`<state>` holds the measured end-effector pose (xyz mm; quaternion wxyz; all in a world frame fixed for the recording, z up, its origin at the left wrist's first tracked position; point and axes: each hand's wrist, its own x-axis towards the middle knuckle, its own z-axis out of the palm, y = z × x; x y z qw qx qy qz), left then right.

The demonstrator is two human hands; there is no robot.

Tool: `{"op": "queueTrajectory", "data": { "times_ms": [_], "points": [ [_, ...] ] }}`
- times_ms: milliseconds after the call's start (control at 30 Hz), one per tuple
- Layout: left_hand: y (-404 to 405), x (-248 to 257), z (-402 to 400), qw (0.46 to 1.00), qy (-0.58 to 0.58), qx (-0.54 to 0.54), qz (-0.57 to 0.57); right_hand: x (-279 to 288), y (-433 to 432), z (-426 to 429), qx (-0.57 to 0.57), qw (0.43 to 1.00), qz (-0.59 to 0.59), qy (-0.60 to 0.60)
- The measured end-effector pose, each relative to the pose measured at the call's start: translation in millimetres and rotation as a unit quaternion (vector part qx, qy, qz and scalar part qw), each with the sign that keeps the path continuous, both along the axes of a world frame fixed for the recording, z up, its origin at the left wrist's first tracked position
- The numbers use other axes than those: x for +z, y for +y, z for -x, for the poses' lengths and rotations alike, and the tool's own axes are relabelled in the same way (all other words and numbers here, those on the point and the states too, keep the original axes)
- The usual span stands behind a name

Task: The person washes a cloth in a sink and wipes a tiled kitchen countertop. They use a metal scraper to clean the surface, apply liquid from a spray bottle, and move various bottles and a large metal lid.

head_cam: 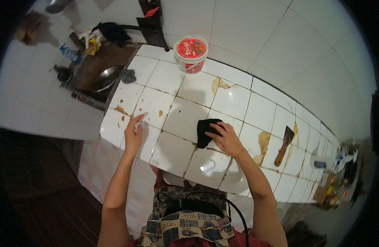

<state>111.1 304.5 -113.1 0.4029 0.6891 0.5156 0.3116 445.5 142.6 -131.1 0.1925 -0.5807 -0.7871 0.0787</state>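
My right hand [228,139] lies on a folded black cloth [204,132], its fingers spread over the cloth's right side against the white tiled counter [183,120]. Whether the thumb is tucked under the fabric cannot be made out. To the left, my left hand [134,134] hovers at or just over the tiles with thumb and forefinger apart, holding nothing. Small brown spots [160,113] mark the tiles near it. Right of the cloth, a tan stain [263,143] spreads along a grout line. A scraper with a wooden handle [280,156] lies farther right.
A lidded white and red plastic bucket [191,55] stands by the wall. At left are a scouring pad [128,76] and a sink area with a metal bowl [107,78]. A white spray bottle [323,162] and a cardboard box [323,186] occupy the right end.
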Motion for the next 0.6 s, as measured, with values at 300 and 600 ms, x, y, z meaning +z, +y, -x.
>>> {"op": "queueTrajectory", "data": {
  "times_ms": [300,600],
  "points": [
    [205.4,-21.4,50.9,0.961,0.159,-0.104,-0.202,3.1,-93.1,42.4,-0.594,0.799,-0.039,0.086],
    [260.8,-58.3,61.0,0.962,0.172,-0.117,-0.175,-56.6,27.3,142.4,-0.650,0.754,-0.058,-0.080]
  ]
}}
